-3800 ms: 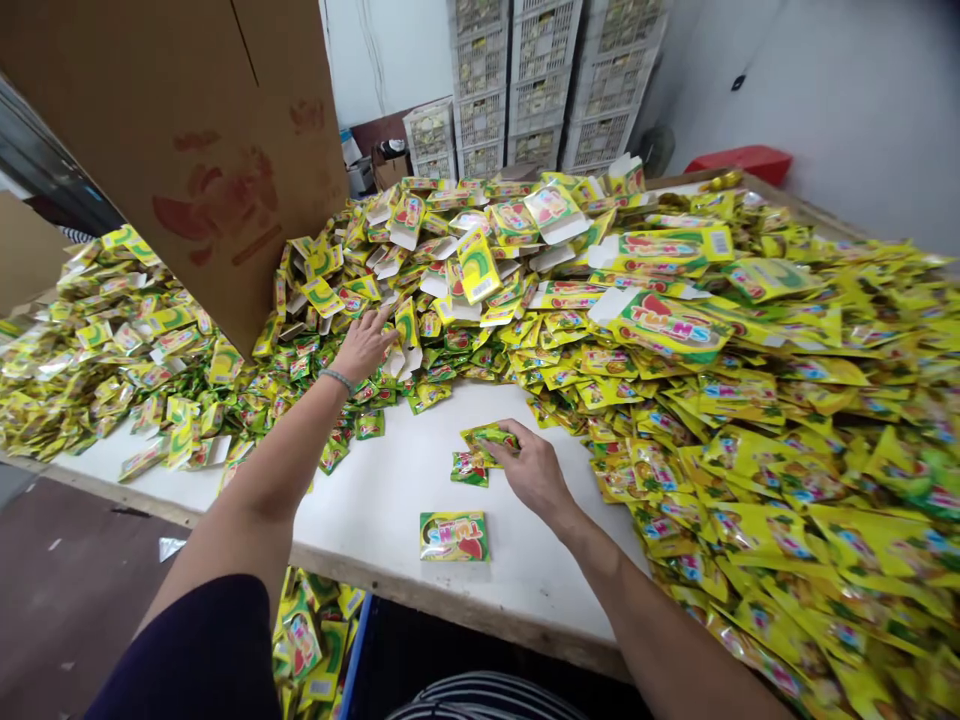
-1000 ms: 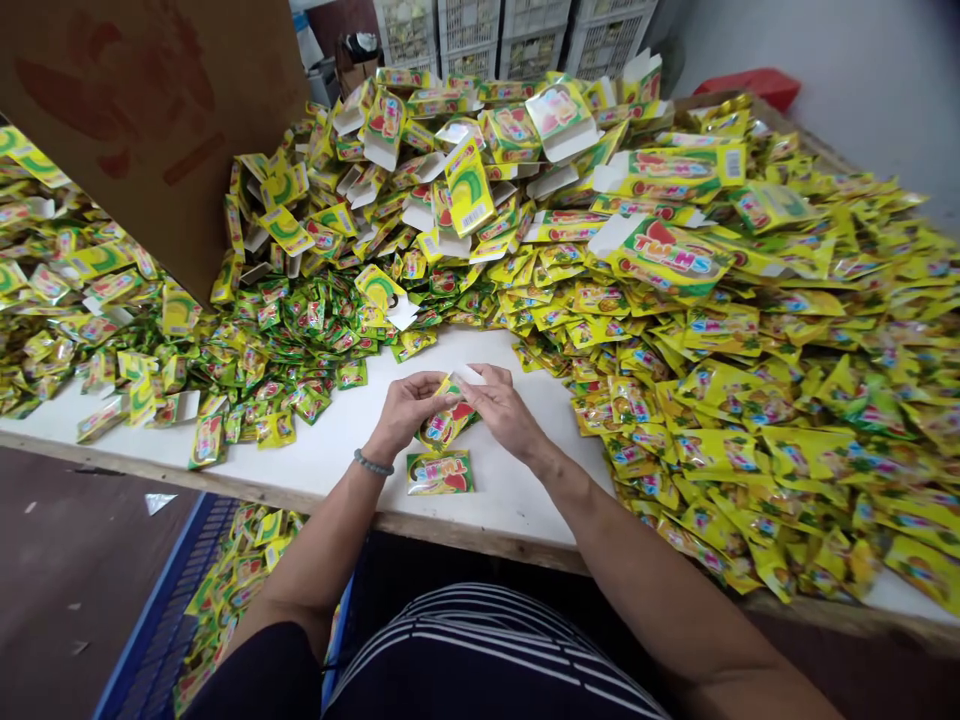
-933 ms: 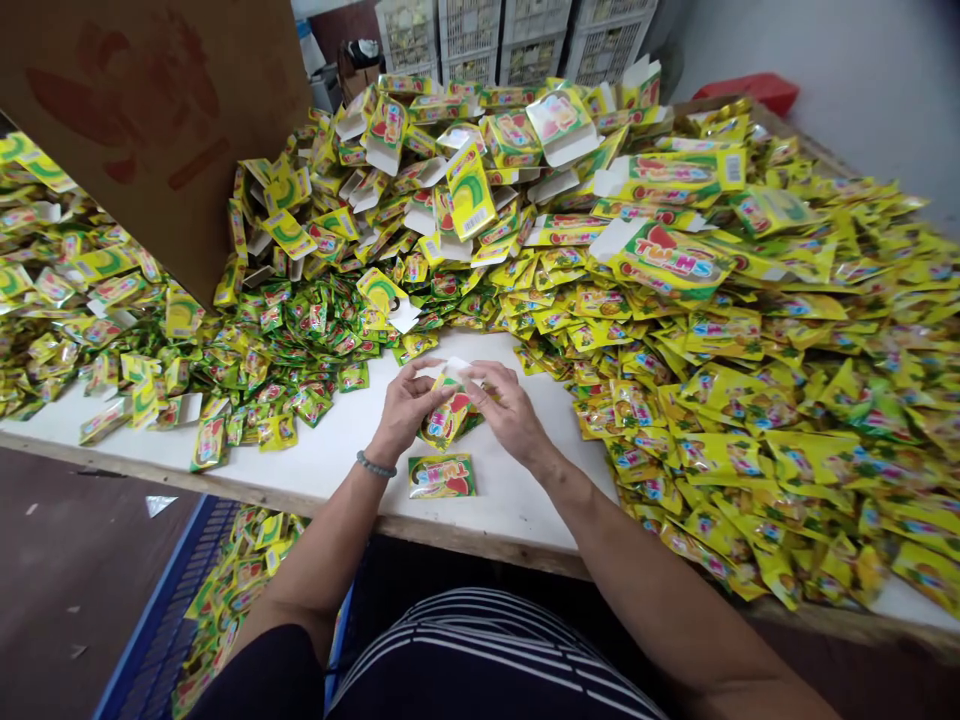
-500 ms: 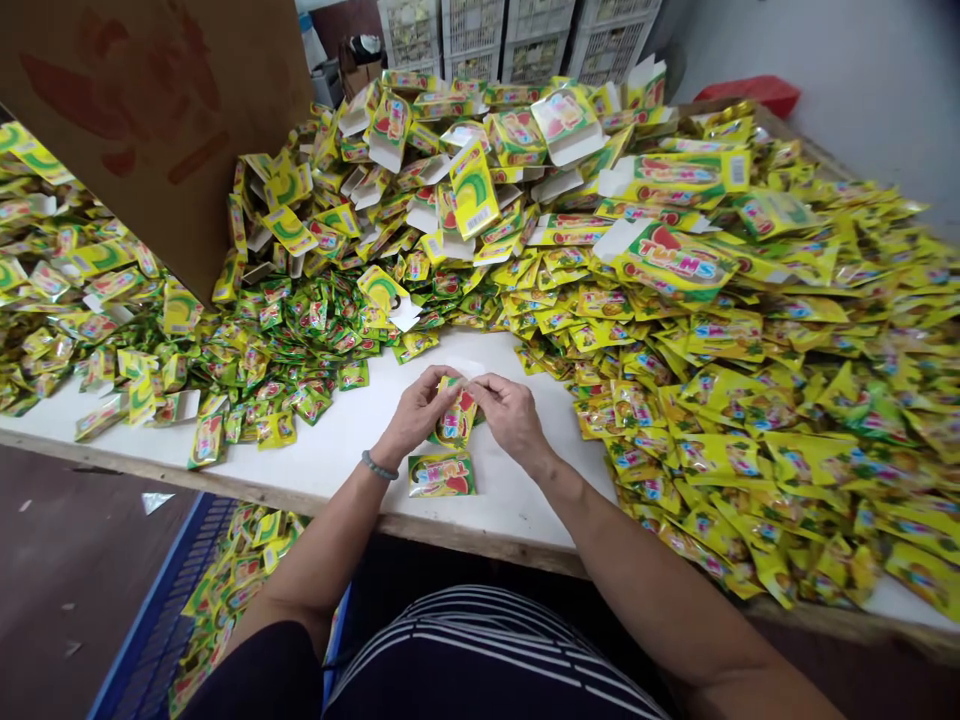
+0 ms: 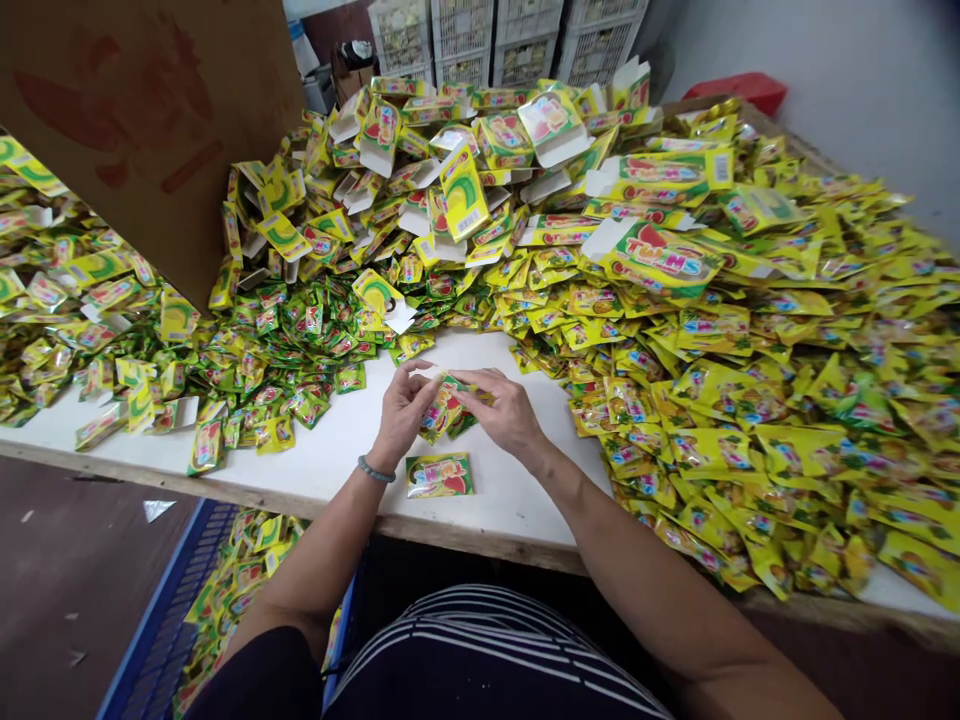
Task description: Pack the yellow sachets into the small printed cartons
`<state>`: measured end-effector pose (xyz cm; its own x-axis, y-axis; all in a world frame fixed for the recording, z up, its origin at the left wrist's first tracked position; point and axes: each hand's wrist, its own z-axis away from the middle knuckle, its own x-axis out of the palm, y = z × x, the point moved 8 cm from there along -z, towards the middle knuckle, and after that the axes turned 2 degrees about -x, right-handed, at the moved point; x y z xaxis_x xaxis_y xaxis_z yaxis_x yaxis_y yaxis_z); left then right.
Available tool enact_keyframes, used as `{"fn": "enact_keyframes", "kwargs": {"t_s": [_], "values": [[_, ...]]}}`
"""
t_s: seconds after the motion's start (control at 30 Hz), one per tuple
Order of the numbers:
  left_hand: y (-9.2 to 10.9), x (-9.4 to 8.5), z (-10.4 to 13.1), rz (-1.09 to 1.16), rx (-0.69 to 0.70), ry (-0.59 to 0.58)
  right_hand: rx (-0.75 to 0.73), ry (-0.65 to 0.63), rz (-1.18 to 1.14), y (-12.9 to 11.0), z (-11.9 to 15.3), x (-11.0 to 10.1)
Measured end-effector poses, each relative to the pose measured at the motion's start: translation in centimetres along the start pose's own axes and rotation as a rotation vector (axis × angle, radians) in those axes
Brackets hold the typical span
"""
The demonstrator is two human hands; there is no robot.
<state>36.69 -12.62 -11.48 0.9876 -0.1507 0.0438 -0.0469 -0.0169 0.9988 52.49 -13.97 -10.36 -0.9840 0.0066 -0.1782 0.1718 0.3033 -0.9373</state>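
Observation:
Over the white tabletop, my left hand [image 5: 409, 405] pinches the left side of a small yellow-and-green printed carton [image 5: 448, 408]. From the other side, the fingers of my right hand [image 5: 501, 408] are closed on the same carton near its top end. The carton is tilted, and the fingers cover part of it. Just below, nearer the table edge, a second carton [image 5: 440, 475] of the same print lies flat, touched by neither hand.
Printed cartons [image 5: 465, 190] with white flaps are heaped at the back. Small green sachets [image 5: 300, 330] lie to the left, yellow packets [image 5: 750, 430] to the right. A cardboard sheet [image 5: 150, 120] stands at the left. A blue crate [image 5: 161, 610] of packs sits below the table edge.
The carton between my hands has turned and tilted. My right fingers have shifted from a pinch at its top to lie straighter along its right side. The flat carton stays put.

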Motion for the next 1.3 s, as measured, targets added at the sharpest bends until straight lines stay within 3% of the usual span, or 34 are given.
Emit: {"fn": "enact_keyframes", "kwargs": {"t_s": [0.1, 0.4, 0.5, 0.67, 0.87, 0.97, 1.07, 1.13, 1.23, 1.3], "values": [[-0.1, -0.5, 0.0, 0.047, 0.005, 0.05, -0.026, -0.02, -0.036, -0.6, 0.2, 0.3], [-0.1, -0.2, -0.2, 0.102, 0.002, 0.053, 0.343, 0.098, -0.414, 3.1, 0.7, 0.6], [-0.2, -0.1, -0.3, 0.105, -0.012, 0.044, 0.39, 0.082, -0.505, 3.7, 0.7, 0.5], [-0.1, -0.6, -0.2, 0.098, 0.027, 0.072, 0.227, -0.025, -0.307, 2.0, 0.7, 0.5], [-0.1, -0.8, 0.0, 0.112, 0.007, 0.073, -0.185, 0.039, 0.217, -2.4, 1.7, 0.8], [-0.2, -0.7, -0.1, 0.085, -0.01, 0.055, -0.237, 0.032, 0.227, -2.7, 1.8, 1.0], [0.0, -0.6, -0.2, 0.067, -0.024, 0.036, -0.189, -0.009, 0.14, -2.1, 1.3, 0.6], [0.2, -0.1, -0.1, 0.057, -0.066, -0.04, -0.11, -0.001, 0.087, -1.5, 0.7, -0.4], [-0.3, 2.0, 0.7, -0.041, -0.228, -0.365, 0.045, 0.133, 0.072, 0.0, 0.0, -3.0], [-0.5, 2.4, 0.9, -0.172, -0.252, -0.456, 0.125, 0.221, 0.193, 1.1, -0.3, -4.6]]}}
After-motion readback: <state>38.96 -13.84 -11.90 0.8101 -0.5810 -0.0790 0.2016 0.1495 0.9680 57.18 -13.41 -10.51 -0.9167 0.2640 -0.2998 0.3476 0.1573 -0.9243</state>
